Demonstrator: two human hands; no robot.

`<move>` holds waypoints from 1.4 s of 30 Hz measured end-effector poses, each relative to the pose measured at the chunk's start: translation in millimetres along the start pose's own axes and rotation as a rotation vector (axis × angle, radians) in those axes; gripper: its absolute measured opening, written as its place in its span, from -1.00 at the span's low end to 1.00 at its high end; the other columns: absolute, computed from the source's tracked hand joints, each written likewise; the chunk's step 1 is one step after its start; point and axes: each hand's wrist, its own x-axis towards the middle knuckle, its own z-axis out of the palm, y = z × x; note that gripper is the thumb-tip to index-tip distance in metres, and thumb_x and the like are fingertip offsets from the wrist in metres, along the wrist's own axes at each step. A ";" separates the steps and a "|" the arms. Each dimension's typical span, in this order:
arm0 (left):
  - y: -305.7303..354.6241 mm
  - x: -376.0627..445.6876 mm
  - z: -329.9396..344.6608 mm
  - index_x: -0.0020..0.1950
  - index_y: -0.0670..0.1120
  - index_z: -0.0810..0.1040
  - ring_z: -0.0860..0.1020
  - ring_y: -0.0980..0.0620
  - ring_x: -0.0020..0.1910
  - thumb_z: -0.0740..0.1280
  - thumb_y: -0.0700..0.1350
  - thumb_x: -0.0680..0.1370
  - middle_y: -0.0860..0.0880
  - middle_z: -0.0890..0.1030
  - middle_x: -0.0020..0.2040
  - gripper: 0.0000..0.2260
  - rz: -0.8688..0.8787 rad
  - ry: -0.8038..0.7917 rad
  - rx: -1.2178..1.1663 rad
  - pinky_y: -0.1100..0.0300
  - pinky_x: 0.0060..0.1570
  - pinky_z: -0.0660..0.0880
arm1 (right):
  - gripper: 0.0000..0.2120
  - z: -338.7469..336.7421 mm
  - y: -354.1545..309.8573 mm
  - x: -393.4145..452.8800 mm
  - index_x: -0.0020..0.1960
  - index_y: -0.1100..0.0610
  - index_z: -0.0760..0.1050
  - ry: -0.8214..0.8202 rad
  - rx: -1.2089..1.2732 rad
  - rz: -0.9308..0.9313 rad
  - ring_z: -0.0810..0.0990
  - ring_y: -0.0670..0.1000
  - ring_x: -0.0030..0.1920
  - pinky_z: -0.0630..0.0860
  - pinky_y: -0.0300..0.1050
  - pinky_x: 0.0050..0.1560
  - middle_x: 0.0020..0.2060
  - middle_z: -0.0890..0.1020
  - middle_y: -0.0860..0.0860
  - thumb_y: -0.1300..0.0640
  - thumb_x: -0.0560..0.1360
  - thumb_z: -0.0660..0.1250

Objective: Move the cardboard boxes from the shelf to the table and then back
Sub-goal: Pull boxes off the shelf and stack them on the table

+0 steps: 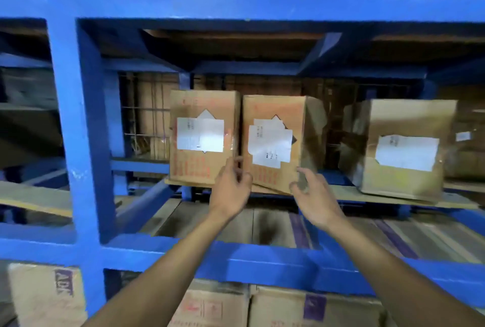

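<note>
Both bare forearms stretch forward and upward, converging toward the middle. The left hand (232, 190) is raised with its back turned to the viewer, fingers curled loosely and the thumb up beside them, the wrist nearly straight. The right hand (313, 195) sits just beside it at about the same height, tilted slightly inward, its fingers bent and spread a little with the thumb pointing toward the left hand. The two hands are near each other but apart. Neither fist is closed.

Purple "ADK" on bottom-left carton (47, 297); white labels on shelf boxes blurred, unreadable
</note>
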 end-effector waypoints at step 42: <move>-138.9 172.5 -62.6 0.27 0.07 0.53 0.54 -0.05 0.18 0.12 0.25 0.63 -0.04 0.62 0.19 -0.61 -0.523 0.057 -0.606 -0.15 0.24 0.45 | -0.04 69.1 -56.0 218.2 0.50 -0.14 0.11 0.460 -0.271 -0.189 0.23 0.23 0.32 0.30 0.14 0.32 0.35 0.22 0.12 -0.36 0.25 0.49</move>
